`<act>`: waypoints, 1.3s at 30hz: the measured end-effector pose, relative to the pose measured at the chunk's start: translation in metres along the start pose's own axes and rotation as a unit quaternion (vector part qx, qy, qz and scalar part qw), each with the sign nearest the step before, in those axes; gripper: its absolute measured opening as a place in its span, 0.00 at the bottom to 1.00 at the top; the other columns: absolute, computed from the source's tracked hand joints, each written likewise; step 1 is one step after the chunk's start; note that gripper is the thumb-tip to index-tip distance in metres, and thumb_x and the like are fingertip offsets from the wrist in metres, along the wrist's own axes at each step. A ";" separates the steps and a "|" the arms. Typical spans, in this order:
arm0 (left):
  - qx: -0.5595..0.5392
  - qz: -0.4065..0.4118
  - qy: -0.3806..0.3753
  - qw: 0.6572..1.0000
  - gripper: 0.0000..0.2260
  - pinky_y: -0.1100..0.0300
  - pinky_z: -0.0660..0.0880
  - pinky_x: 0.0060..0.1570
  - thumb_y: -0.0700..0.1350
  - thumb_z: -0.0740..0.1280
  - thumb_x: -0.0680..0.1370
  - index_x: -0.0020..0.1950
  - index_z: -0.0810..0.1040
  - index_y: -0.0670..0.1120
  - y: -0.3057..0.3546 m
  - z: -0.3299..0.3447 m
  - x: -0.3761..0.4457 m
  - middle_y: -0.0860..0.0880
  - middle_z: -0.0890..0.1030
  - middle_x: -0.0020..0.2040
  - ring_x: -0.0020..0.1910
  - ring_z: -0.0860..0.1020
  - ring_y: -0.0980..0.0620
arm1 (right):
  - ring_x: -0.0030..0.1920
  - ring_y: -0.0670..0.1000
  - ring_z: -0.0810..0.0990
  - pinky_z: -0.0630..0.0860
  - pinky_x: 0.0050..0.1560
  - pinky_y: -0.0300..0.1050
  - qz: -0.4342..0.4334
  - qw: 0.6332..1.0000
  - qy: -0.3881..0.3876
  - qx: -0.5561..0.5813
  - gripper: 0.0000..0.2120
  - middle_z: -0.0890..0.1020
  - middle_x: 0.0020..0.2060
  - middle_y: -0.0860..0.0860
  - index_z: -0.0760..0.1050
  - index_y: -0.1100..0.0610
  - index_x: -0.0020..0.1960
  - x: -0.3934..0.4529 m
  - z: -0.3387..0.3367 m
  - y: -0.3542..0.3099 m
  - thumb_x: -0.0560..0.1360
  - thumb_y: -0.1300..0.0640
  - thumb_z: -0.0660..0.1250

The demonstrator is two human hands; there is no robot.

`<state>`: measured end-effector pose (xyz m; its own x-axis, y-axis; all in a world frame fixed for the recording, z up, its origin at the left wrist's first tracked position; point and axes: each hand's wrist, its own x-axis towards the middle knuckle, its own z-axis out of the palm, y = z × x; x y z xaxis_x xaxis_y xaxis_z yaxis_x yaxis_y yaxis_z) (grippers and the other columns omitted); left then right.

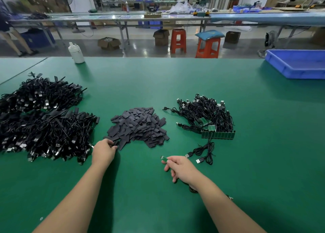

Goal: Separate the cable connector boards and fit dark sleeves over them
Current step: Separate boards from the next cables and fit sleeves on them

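Head view. Two forearms enter from the near edge. Left grip [103,151]: bare hand, no glove, no ring, no watch or band at the wrist. Right grip [181,167]: likewise bare, no glove, nothing worn on the fingers or wrist. Both forearms are uncovered along all their visible length; no sleeve edge or cuff shows before the frame cuts them off. No markings, tape or bandage seen on either arm. Fingernails too small to judge.
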<state>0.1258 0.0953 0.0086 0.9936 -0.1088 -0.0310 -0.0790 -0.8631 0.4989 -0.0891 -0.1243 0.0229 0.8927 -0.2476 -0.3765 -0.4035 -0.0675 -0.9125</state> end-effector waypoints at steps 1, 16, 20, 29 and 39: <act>-0.004 -0.005 -0.002 1.000 0.08 0.54 0.77 0.50 0.44 0.70 0.77 0.54 0.82 0.43 0.001 -0.001 0.000 0.45 0.83 0.51 0.49 0.80 0.46 | 0.28 0.45 0.71 0.77 0.30 0.40 0.000 1.000 -0.001 0.001 0.12 0.79 0.43 0.52 0.77 0.62 0.60 0.001 0.000 0.001 0.84 0.61 0.57; -0.289 0.176 -0.151 0.929 0.10 0.71 0.70 0.31 0.39 0.70 0.78 0.48 0.85 0.55 0.072 0.018 -0.108 0.52 0.83 0.35 0.28 0.76 0.61 | 0.24 0.45 0.68 0.71 0.23 0.40 0.016 1.000 0.003 0.016 0.11 0.86 0.42 0.51 0.78 0.57 0.54 0.009 -0.002 0.007 0.84 0.58 0.56; -0.239 0.266 -0.137 0.924 0.12 0.72 0.72 0.46 0.38 0.71 0.76 0.52 0.86 0.53 0.076 0.041 -0.134 0.56 0.81 0.42 0.42 0.79 0.59 | 0.24 0.45 0.70 0.71 0.24 0.40 0.018 0.994 0.019 0.110 0.10 0.84 0.39 0.53 0.79 0.60 0.53 0.010 -0.006 0.010 0.83 0.60 0.59; -0.209 0.253 -0.159 0.931 0.11 0.69 0.71 0.51 0.43 0.71 0.77 0.58 0.84 0.50 0.073 0.050 -0.135 0.57 0.80 0.46 0.47 0.78 0.62 | 0.25 0.46 0.72 0.75 0.29 0.39 0.014 0.989 0.055 0.137 0.07 0.76 0.28 0.50 0.80 0.60 0.54 0.008 -0.005 0.009 0.80 0.66 0.64; -0.209 0.227 -0.141 0.941 0.09 0.73 0.69 0.47 0.44 0.74 0.74 0.54 0.85 0.50 0.071 0.049 -0.132 0.57 0.80 0.45 0.45 0.77 0.64 | 0.27 0.47 0.73 0.76 0.31 0.42 -0.004 0.992 0.053 0.115 0.08 0.78 0.30 0.50 0.80 0.55 0.52 0.007 -0.007 0.015 0.82 0.62 0.62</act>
<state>-0.0151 0.0236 0.0055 0.8001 -0.5960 0.0681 -0.3923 -0.4339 0.8111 -0.0903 -0.1338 0.0076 0.8651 -0.3486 -0.3606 -0.3284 0.1495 -0.9326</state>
